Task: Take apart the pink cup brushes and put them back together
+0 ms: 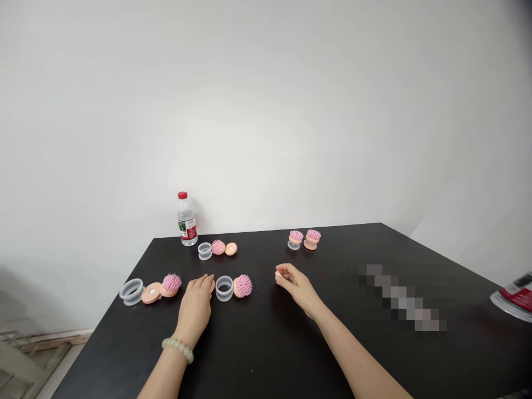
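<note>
Left hand [195, 308]: open, fingers loose, just beside clear plastic ring [224, 288] and pink-bristled brush head [243, 286], paired on black table [124, 354]. Right hand [296, 284]: narrow pinch in mid-air near them; any held item cannot be told.

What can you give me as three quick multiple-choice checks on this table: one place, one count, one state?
1. What lies just right of the left hand?
A) a clear plastic ring
B) a spoon
C) a paper cup

2. How many pink bristled brush heads are on the black table?
A) three
B) five
C) seven

3. How does the water bottle stand?
A) upright
B) on its side
C) upside down

Answers:
1: A, the ring sits beside the fingertips.
2: B, two front, one back-centre, two back-right.
3: A, its red cap points up.
</note>
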`<state>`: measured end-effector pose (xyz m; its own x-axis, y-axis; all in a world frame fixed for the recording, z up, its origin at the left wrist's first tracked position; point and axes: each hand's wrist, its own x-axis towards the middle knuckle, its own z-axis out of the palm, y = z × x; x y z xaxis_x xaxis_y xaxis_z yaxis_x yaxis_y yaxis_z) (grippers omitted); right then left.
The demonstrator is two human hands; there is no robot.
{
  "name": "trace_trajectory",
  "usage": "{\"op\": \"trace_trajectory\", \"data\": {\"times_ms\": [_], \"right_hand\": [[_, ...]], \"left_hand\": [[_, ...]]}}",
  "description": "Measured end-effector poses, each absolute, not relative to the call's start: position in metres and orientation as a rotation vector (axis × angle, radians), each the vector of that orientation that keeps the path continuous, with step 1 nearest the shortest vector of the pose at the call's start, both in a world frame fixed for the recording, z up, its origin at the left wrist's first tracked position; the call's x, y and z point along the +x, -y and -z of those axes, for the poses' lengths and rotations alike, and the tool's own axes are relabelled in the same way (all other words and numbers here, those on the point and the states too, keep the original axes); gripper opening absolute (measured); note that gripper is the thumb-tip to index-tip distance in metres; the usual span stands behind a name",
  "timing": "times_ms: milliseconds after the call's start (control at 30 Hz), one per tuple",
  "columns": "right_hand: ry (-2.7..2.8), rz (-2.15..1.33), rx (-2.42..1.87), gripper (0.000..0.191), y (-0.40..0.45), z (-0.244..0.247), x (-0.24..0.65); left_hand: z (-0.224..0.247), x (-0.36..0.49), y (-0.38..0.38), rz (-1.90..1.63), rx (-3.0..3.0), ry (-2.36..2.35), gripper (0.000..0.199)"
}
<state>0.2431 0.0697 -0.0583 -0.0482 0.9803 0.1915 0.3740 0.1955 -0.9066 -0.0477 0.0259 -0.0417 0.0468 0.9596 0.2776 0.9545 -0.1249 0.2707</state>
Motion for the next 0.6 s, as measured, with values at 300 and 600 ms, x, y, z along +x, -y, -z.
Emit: {"op": "trace_trajectory", "data": {"times_ms": [300, 600], "right_hand": [[1.78, -0.605, -1.445, 0.028, -0.065, 0.05, 0.241], [1.945, -0.488, -1.448, 0.035, -0.063, 0.048, 0.242]], "left_hand": [[0.036, -0.05, -0.024, -0.538, 2.224, -2.153, 0.041], [0.03, -0.048, -0.022, -0.383, 2.227, -2.216, 0.039]]}}
